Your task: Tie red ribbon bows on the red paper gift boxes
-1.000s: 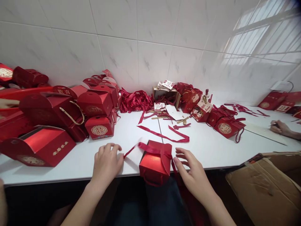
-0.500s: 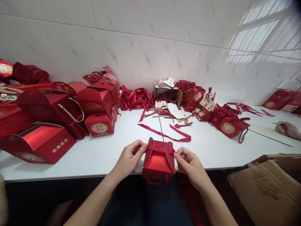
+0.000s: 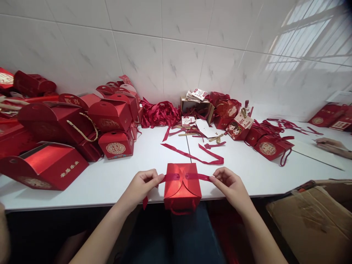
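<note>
A small shiny red box [image 3: 182,190] sits at the table's front edge, its curved top flaps folded down and meeting in the middle. A dark red ribbon [image 3: 198,176] runs through the holes in the flaps and stretches out to both sides. My left hand [image 3: 145,185] pinches its left part, and a loose tail hangs below the fingers. On the right, the other end is pinched by my right hand [image 3: 227,183]. A red cord handle [image 3: 183,212] hangs at the box's front.
Red gift boxes [image 3: 110,115] are stacked at the left. Behind my hands lie a loose ribbon [image 3: 192,156] and a ribbon pile [image 3: 159,113]. More boxes [image 3: 271,147] stand right. A person's hand [image 3: 334,146] is at far right, above a cardboard box [image 3: 310,216].
Both hands have moved apart, drawing the ribbon out sideways. The box's flaps, raised before, now lie flat together on top.
</note>
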The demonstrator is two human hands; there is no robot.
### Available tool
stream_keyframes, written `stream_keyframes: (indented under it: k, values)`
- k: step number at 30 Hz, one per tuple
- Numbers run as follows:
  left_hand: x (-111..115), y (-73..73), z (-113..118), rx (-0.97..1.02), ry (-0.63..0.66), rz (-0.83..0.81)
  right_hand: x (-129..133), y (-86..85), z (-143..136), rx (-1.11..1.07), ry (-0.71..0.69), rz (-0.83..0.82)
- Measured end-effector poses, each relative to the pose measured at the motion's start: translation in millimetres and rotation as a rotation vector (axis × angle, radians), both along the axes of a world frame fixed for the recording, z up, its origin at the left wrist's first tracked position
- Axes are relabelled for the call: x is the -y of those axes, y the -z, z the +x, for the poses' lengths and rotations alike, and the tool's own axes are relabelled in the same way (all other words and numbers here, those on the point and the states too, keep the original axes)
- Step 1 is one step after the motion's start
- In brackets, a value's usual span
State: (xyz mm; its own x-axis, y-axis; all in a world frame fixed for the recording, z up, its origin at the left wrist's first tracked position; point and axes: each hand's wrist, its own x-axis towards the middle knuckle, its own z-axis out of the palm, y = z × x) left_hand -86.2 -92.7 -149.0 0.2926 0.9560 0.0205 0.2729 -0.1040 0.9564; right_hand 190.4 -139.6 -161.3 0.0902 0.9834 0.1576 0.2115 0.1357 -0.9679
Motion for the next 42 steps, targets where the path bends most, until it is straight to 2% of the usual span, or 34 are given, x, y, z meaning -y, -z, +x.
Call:
stream_keyframes:
  k: [3,7,11,12,14,16,18,21,23,26,28,31,34,38,42]
  values:
    - [-1,2.8,-4,-0.077,-0.03,0.087,-3,1.6,1,0.048,0.003,0.066]
    - [1,12.7,-7,-0.198,-0.098,0.175,-3,14.8,0,0.231,0.041,0.064]
    - [12,21.8,-13,-0.351,-0.373,0.492,8,23.0,-1,0.411,0.229,0.246]
    - [17,22.4,-14,-0.377,-0.4,0.542,13,22.4,-2,0.436,0.252,0.27]
    - [29,20.4,-14,-0.41,-0.309,0.512,26,18.0,-6,0.458,0.201,0.228]
    - [41,15.0,-10,-0.449,-0.128,0.415,37,11.3,-11,0.459,0.075,0.126]
    - [50,8.3,-4,-0.523,-0.002,0.34,45,5.3,-18,0.462,-0.045,0.017]
    - [53,3.3,2,-0.578,0.041,0.223,49,3.9,-25,0.409,-0.155,-0.167]
    - [49,5.6,3,-0.486,-0.02,0.133,48,9.2,-28,0.272,-0.172,-0.287]
    - [43,12.6,7,-0.163,-0.119,-0.003,45,21.5,-35,-0.1,-0.064,-0.365]
    - [39,14.5,13,0.139,-0.172,-0.094,43,27.7,-42,-0.439,0.048,-0.319]
    - [36,9.1,25,0.607,-0.257,-0.234,41,30.0,-53,-0.943,0.145,-0.191]
    - [31,-0.3,35,0.943,-0.278,-0.446,37,26.3,-59,-1.281,0.193,-0.158]
    - [23,-5.3,36,1.136,-0.309,-0.682,30,19.2,-59,-1.553,0.272,-0.172]
    - [20,-2.5,26,1.19,-0.341,-0.682,23,13.9,-52,-1.652,0.35,-0.152]
